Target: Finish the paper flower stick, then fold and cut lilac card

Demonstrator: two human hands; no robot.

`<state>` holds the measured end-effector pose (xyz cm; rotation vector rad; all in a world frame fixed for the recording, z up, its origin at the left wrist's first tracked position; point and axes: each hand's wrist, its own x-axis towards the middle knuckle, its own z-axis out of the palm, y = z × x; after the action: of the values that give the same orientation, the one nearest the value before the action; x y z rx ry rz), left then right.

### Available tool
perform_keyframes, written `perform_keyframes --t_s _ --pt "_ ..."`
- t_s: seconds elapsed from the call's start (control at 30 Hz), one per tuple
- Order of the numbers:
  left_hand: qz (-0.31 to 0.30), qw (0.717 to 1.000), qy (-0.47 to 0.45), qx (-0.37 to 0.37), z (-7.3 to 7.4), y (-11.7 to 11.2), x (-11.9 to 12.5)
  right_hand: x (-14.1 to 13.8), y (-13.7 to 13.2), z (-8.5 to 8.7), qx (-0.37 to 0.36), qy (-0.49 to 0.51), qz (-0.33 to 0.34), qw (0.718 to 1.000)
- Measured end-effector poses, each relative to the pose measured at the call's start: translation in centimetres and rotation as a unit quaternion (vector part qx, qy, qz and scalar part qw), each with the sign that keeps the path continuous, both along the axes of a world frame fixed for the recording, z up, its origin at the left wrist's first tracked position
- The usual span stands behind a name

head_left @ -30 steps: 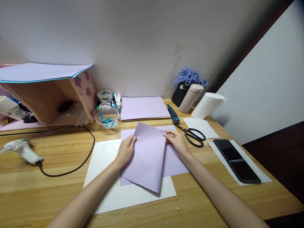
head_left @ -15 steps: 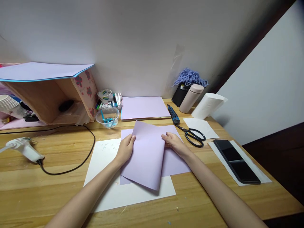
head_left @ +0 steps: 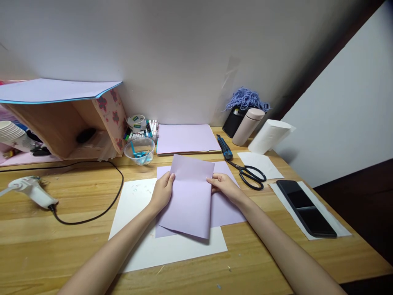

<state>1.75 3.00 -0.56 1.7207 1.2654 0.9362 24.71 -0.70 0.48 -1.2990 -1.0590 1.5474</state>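
Presently, our bench [head_left: 46, 254] is carrying white paper [head_left: 172, 252] near its front edge; above it we are holding a lilac sheet [head_left: 188, 203], left hand [head_left: 162, 190] and right hand [head_left: 226, 187] pinching opposite sides. Near the back edge, tape rolls [head_left: 136, 123] are bearing unreadably small labels [head_left: 135, 119].

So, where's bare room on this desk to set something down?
Bare wood shows left of the left forearm, below the white corded tool, and between the right forearm and the sheet under the phone. The back is crowded: markers, tub, paper stack, cutter, flask.
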Motion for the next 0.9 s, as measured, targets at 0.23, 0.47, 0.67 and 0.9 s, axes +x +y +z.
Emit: perform_keyframes --t_s 0.23,0.47,0.67,0.9 --pt "-0.036 0.997 -0.041 -0.057 0.3 0.3 -0.2 0.5 0.5 -0.6 0.003 -0.001 -0.060 0.998" --pt "-0.098 0.978 -0.084 -0.166 0.3 1.0 -0.7 1.2 0.9 -1.0 0.007 -0.019 -0.090 0.996" --pt "-0.066 0.989 -0.051 -0.119 -0.1 1.0 -0.5 0.8 0.4 -0.4 0.011 -0.024 -0.079 0.997" --pt "-0.039 0.995 -0.043 -0.087 0.2 0.9 -0.3 0.0 -0.2 0.0 -0.026 0.008 -0.010 1.000"
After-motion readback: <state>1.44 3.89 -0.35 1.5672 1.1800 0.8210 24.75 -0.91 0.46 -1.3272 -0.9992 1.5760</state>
